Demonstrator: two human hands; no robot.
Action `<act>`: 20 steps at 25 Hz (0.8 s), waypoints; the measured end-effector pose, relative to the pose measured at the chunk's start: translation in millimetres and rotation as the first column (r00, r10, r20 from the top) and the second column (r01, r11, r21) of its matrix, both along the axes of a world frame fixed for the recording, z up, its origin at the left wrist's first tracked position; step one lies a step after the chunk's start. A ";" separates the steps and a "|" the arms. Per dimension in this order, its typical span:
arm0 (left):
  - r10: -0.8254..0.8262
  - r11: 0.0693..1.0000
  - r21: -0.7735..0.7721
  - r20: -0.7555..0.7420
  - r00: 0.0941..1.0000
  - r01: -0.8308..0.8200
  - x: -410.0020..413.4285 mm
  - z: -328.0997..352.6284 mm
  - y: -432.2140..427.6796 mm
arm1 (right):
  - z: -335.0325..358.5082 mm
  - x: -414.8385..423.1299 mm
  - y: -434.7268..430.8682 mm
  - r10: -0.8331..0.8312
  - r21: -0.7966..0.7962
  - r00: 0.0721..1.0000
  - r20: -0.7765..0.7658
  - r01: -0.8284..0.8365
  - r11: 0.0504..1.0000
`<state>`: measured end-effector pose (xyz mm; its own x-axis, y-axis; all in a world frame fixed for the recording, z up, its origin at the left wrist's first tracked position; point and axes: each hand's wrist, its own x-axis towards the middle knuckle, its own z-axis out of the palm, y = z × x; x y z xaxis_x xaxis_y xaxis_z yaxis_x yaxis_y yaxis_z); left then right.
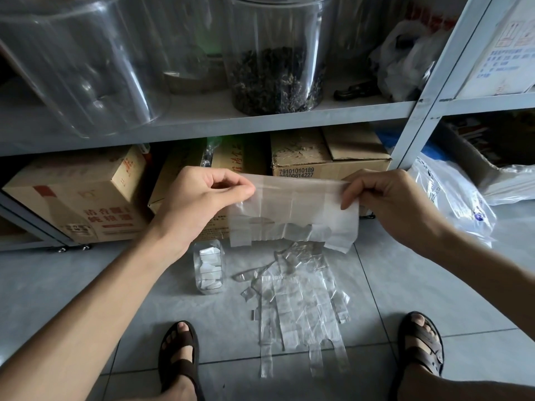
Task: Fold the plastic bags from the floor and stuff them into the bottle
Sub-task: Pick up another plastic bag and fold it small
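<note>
Pinching a bag (292,212) taut by its top corners with left hand (199,195) and right hand (385,198), blocking part of the boxes (81,198) under the shelf (260,123). Down on the floor (86,285): bottle (209,267) with folded ones inside, just beside loose bags (301,302).

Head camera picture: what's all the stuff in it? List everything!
Thin see-through plastic bag: one, whitish, stretched between the hands.
Flat clear plastic bags: a pile, uncountable, on the floor.
Small clear plastic bottle: one, holding white folded bags, left of the pile.
Brown cardboard boxes: at least three, under the grey metal shelf.
Big clear jars: at least two, on that shelf; one holds dark bits.
Crumpled white bag: one, shelf's right end.
Printed clear bag: one, floor, right.
Brown sandals: two, worn, bottom edge.
Left hand, right hand: each pinches the held bag's top edge.
</note>
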<state>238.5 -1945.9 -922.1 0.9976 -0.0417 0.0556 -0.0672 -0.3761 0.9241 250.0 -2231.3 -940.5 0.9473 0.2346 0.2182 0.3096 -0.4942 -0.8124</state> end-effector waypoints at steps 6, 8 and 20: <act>0.019 0.990 0.132 0.149 0.989 -0.039 1.6 -2.2 -5.5 | -1.9 -1.0 -0.1 0.089 0.041 0.989 -0.119 -0.085 0.996; -0.024 0.983 0.181 0.180 0.983 -0.009 -0.8 -0.5 -9.2 | -2.0 -2.3 3.5 0.127 0.058 0.982 -0.142 -0.119 0.991; -0.155 0.958 0.274 0.234 0.960 0.088 -8.6 -0.5 -23.4 | -2.2 -11.0 25.6 0.066 -0.063 0.998 -0.022 -0.067 0.996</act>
